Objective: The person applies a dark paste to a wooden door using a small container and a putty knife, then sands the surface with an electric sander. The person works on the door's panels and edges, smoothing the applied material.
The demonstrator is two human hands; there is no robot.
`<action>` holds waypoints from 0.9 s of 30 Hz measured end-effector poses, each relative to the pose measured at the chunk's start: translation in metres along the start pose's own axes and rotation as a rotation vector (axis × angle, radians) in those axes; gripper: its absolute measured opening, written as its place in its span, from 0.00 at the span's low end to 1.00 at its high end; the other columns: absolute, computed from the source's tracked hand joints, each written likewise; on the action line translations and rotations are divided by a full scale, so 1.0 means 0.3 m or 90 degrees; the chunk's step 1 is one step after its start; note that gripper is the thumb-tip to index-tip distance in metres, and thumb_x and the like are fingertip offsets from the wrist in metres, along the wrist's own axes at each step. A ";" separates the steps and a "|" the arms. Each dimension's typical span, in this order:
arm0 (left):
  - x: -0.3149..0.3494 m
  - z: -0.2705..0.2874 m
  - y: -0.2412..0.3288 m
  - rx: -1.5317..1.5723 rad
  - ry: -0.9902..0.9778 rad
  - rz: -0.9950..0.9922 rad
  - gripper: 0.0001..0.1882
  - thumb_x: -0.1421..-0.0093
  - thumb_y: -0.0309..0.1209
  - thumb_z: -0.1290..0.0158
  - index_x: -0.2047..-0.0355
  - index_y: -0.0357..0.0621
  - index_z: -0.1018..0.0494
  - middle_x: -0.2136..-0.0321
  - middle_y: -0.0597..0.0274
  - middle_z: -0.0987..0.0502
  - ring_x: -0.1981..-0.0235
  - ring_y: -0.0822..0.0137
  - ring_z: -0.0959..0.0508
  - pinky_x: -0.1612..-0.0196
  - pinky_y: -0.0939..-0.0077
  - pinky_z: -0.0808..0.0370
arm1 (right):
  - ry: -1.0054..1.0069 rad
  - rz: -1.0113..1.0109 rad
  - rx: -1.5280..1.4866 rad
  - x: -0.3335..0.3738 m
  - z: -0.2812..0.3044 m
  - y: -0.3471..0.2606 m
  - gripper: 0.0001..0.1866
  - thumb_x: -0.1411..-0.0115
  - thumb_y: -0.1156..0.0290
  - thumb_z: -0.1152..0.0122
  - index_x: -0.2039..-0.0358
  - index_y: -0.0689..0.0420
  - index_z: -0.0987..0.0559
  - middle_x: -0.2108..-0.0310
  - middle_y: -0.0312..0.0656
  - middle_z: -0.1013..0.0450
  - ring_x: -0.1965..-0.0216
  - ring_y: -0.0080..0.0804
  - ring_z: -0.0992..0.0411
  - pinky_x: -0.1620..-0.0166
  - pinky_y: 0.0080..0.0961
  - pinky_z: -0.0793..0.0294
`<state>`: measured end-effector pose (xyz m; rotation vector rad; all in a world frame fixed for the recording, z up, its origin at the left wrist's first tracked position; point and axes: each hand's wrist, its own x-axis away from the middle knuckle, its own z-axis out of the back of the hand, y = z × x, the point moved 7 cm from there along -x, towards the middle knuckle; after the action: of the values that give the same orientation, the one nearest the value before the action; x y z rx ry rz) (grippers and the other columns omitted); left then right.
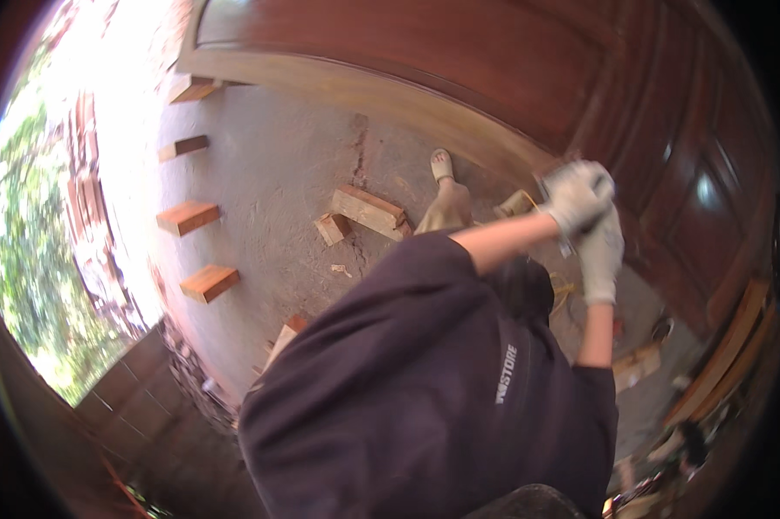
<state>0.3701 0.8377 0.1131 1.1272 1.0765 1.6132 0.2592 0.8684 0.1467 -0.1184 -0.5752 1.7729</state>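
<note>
Both of my hands wear pale work gloves and are brought together at the edge of a large reddish-brown panelled wooden door (459,52). My left hand (580,197) is closed, its fingers curled, above and against my right hand (599,253), which is closed too. Between and under them shows part of a dark, greyish object, mostly covered by the gloves and blurred, so its kind is hidden. A thin yellow cord (564,294) hangs below the hands and runs close to them.
Wooden blocks (368,210) lie on the grey concrete floor (278,164) by my sandalled foot (442,164). Several short wood pieces (188,218) stand in a row at the left. Long boards (723,355) lean at the right, near clutter at the lower right.
</note>
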 end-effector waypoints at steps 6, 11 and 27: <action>0.127 -0.124 -0.039 0.027 -0.021 -0.006 0.12 0.36 0.36 0.53 0.61 0.43 0.24 0.64 0.48 0.20 0.57 0.45 0.23 0.49 0.52 0.28 | -0.115 -0.048 0.050 0.050 0.031 0.054 0.42 0.55 0.65 0.27 0.38 0.57 0.33 0.44 0.52 0.28 0.44 0.50 0.29 0.45 0.41 0.28; 0.086 0.138 -0.119 0.015 0.107 -0.029 0.10 0.37 0.35 0.53 0.64 0.43 0.26 0.68 0.46 0.22 0.62 0.44 0.23 0.55 0.51 0.27 | -0.139 0.109 0.138 -0.063 -0.094 -0.179 0.37 0.56 0.64 0.26 0.45 0.60 0.30 0.49 0.53 0.27 0.47 0.52 0.28 0.46 0.42 0.28; -0.177 1.575 -0.490 -0.161 0.316 -0.031 0.20 0.33 0.38 0.60 0.61 0.42 0.19 0.58 0.51 0.19 0.54 0.56 0.21 0.46 0.65 0.27 | -0.150 0.393 0.100 -0.498 -0.677 -1.434 0.17 0.42 0.66 0.46 0.54 0.60 0.25 0.59 0.54 0.23 0.56 0.46 0.22 0.52 0.42 0.23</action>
<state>0.8613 0.9025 0.0640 0.5396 1.1515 1.9816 0.7574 0.8664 0.1259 0.0299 -0.6040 2.4478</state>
